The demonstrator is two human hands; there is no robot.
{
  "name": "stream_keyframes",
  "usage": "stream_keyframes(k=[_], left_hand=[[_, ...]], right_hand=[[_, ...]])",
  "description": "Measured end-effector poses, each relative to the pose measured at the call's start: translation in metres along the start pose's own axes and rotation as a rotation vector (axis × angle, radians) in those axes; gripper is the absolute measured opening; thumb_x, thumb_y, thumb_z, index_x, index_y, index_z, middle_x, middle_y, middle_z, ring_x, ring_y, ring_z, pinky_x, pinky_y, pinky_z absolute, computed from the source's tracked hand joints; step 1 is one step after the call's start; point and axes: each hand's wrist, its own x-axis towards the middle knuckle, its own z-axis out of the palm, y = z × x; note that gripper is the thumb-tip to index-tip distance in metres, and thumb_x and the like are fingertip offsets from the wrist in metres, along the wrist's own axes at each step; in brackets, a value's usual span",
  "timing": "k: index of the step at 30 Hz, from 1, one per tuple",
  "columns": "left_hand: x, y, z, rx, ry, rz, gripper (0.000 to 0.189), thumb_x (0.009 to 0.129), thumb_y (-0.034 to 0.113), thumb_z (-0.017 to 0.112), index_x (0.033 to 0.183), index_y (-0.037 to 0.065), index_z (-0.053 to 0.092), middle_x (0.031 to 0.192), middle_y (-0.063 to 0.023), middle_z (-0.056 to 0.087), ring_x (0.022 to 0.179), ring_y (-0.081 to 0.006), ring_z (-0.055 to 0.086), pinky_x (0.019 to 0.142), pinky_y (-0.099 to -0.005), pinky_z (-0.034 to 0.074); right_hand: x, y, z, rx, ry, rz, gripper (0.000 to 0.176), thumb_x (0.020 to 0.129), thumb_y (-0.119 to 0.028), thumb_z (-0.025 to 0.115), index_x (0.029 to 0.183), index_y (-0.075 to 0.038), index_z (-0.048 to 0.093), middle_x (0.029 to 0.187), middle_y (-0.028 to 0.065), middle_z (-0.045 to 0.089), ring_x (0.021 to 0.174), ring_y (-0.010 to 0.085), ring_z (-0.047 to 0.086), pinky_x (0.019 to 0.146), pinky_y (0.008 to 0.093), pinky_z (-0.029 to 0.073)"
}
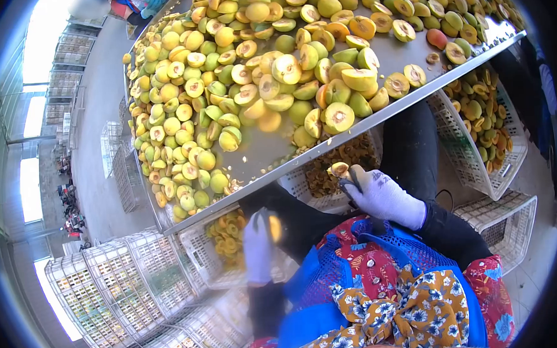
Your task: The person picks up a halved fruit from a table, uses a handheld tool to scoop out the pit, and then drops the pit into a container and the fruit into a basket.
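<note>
Fruit [183,116] lies heaped over most of the metal surface [253,153] in front of me, yellow and green, some pieces whole and many cut open so the pale insides show. One bare patch of metal is visible near the front edge, with a blurred orange piece [269,121] just above it in my view.

Through the head camera I have my right hand [382,196] in a pale glove, out over my lap near the surface's edge. Its fingers are bent and closed on a fruit half [339,169], held at their tips; something dark shows beside it, and I cannot tell whether that is part of the glove or a tool. My left hand [257,246], also gloved, is smeared by motion. A yellow piece [274,228] shows right beside it, but I cannot tell how far open those fingers are or whether they hold it.

Below my left hand I see a white crate [198,255] with cut yellow fruit inside. A second crate [320,201] sits under the edge, near my right hand, holding brownish bits. Farther right, a tilted crate [454,144] carries more cut fruit. Stacked crates [125,286] stand at lower left.
</note>
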Motion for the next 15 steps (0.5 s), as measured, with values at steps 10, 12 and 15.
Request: stream_keyframes(k=[10, 12, 15], left_hand=[[0.183, -0.006, 0.044, 0.374, 0.329, 0.213, 0.023, 0.093, 0.017, 0.06, 0.11, 0.002, 0.06, 0.102, -0.0164, 0.064, 0.096, -0.0315, 0.06, 0.078, -0.0401, 0.05], [0.214, -0.001, 0.066, -0.002, 0.299, 0.211, 0.025, 0.09, 0.016, 0.065, 0.109, 0.001, 0.059, 0.09, -0.0109, 0.064, 0.083, -0.022, 0.064, 0.066, -0.0323, 0.051], [0.219, 0.019, 0.068, -0.71, 0.031, 0.006, 0.035, 0.086, 0.018, 0.072, 0.112, 0.0, 0.056, 0.081, -0.0055, 0.063, 0.068, -0.0123, 0.062, 0.052, -0.0244, 0.048]], right_hand=[[0.016, -0.007, -0.022, 1.064, -0.522, 0.357, 0.04, 0.1, -0.043, 0.05, 0.1, -0.005, 0.06, 0.064, 0.0032, 0.059, 0.043, 0.0059, 0.048, 0.041, 0.0204, 0.036], [0.006, 0.0, -0.021, 1.037, -0.492, 0.378, 0.039, 0.1, -0.042, 0.051, 0.096, -0.005, 0.06, 0.064, 0.0034, 0.059, 0.041, 0.0067, 0.048, 0.04, 0.0208, 0.036], [0.0, 0.004, -0.019, 0.93, -0.414, 0.424, 0.038, 0.1, -0.04, 0.051, 0.087, -0.004, 0.058, 0.064, 0.0036, 0.06, 0.047, 0.0112, 0.054, 0.044, 0.0259, 0.04]])
